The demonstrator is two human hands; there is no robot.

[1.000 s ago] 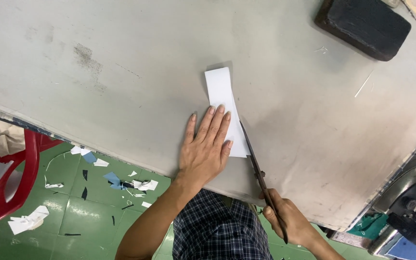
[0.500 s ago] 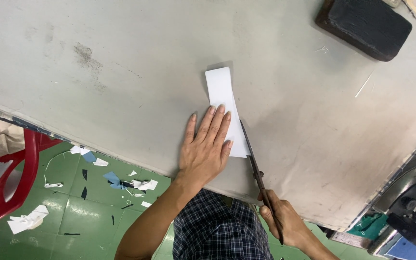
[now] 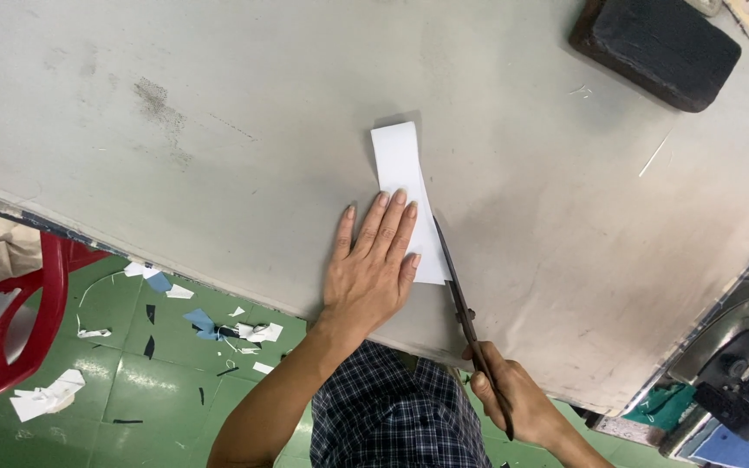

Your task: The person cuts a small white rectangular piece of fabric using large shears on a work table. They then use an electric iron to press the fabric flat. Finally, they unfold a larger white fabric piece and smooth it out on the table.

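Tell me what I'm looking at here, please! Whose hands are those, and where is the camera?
The camera sits on a person's head and looks down, so you see that person's own two hands from above. The left hand lies flat, its fingers spread, pressing down a white strip of paper or cloth; I cannot tell which. The right hand holds long dark scissors, whose blades lie along the strip's right edge. Everything rests on a big grey table with smudges on it. At the far corner sits a black block. Below the table's edge you see a green tiled floor scattered with small white and blue scraps, and part of a red plastic chair on the left. The checked cloth at the bottom is the person's clothing.
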